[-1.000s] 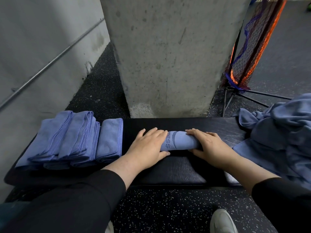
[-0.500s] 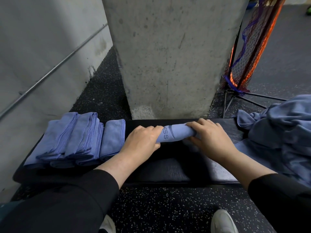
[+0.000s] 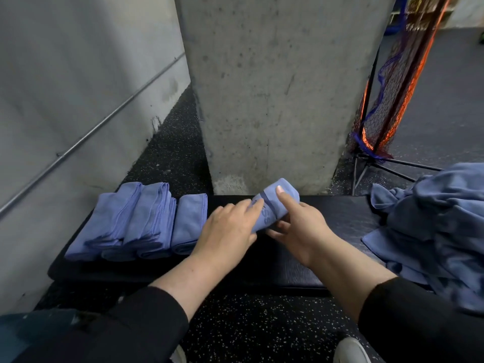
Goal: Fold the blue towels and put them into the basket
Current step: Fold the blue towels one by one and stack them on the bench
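step: placing folded towel | towel: lifted off tabletop, just right of stack | left grip and right grip: both clenched round towel | handling: light, soft, may unroll; hold around middle, both ends

This looks like a gym: a black speckled rubber floor, a padded black bench under the fingers, a bare concrete pillar beyond them, and an orange sports net to their right.
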The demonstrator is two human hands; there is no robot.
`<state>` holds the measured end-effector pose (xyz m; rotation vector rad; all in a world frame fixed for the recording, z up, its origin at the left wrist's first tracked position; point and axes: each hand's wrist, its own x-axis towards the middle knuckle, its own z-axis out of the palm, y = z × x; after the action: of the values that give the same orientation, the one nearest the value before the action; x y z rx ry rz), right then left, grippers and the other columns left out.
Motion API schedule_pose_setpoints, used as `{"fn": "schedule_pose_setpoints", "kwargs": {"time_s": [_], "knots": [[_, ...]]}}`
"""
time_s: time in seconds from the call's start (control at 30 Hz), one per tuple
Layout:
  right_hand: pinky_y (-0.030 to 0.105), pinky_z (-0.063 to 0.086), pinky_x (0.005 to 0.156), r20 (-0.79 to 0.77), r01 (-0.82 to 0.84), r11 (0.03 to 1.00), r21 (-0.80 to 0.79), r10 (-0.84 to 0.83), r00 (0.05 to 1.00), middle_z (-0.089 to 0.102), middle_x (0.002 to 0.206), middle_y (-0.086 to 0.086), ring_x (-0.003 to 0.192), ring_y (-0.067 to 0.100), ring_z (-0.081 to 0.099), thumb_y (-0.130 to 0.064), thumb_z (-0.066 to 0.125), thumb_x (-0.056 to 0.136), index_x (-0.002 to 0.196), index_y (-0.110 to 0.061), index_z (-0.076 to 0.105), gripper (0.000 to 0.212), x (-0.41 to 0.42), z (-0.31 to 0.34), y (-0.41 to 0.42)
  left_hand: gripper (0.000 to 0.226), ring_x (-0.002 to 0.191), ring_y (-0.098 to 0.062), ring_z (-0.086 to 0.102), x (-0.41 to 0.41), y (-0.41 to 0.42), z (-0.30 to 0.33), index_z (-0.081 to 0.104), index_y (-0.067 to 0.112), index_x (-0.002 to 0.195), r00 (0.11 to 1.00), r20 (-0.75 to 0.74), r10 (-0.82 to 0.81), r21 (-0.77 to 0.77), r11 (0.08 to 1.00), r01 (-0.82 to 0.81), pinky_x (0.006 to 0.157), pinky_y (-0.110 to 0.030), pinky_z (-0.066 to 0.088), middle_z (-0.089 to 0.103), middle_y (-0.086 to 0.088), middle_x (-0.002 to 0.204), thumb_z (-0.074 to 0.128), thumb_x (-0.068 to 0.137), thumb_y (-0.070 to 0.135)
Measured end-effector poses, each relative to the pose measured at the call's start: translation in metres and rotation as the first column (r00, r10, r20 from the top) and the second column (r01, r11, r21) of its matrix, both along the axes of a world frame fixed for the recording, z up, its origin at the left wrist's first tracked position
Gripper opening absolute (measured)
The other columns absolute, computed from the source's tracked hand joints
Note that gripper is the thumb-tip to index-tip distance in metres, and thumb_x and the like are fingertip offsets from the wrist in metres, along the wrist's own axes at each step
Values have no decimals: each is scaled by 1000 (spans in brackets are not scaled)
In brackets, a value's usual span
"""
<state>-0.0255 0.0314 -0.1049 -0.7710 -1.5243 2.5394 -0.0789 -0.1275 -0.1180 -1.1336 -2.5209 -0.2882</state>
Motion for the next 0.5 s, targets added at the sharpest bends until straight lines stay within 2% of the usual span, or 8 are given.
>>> {"fn": "schedule_pose_setpoints", "kwargs": {"time_s": [0.07,0.1,0.17,0.23,0.33,0.4,0.43,0.5], "knots": [[45,60,81,31,88,996,-28,-87,996,76,91,15,82,29,75,-27,69,93,115,-2,64,34,-4,2,-6,77,84,-30,66,5,-6,-3,57,15,136,1000,-10,-24,-14,1000,24,70,-44,55,67,-5,122,83,65,30],[41,59,73,36,122,992,-38,-121,992,75,87,15,76,28,74,-21,69,93,114,-1,64,29,-7,3,-8,73,94,-29,66,7,-9,-4,55,17,139,999,23,-23,5,1000,23,77,-44,55,64,-3,129,75,72,40],[38,57,64,19,122,992,-39,-122,992,75,91,17,75,29,74,-14,67,92,114,-1,64,26,-15,7,-13,73,121,-21,56,13,-16,3,50,22,145,976,218,25,141,988,-57,99,-43,48,54,2,145,56,83,60],[41,60,69,-24,70,997,-42,-71,997,74,101,19,87,33,74,-11,66,91,118,-2,63,28,-23,13,-19,72,137,-12,44,13,-24,11,44,23,150,864,499,63,328,909,-256,114,-34,36,47,6,150,56,89,60],[53,57,91,-88,-44,997,-65,38,995,72,113,21,104,39,70,-9,65,92,122,-4,63,31,-35,20,-32,69,127,-9,52,6,-39,25,41,27,150,620,784,26,400,742,-538,108,-29,40,53,6,143,66,90,50],[53,56,93,-113,-110,993,-49,104,988,71,115,21,106,38,69,-8,64,92,123,-4,63,31,-42,23,-41,67,118,-9,60,4,-50,31,41,27,150,442,891,-100,386,678,-626,102,-32,49,60,4,135,67,92,47],[51,57,90,-116,-132,991,-34,128,985,70,116,22,104,37,70,-8,65,92,123,-3,62,32,-45,24,-46,62,112,-10,64,4,-54,31,44,26,148,381,912,-151,381,653,-655,97,-34,54,64,3,130,67,93,42],[48,60,84,-105,-172,985,-5,170,980,69,118,24,99,36,71,-8,67,91,123,-3,62,33,-52,25,-55,48,100,-13,70,2,-63,33,53,26,140,360,918,-164,380,620,-687,89,-38,59,70,2,115,66,94,35]]}}
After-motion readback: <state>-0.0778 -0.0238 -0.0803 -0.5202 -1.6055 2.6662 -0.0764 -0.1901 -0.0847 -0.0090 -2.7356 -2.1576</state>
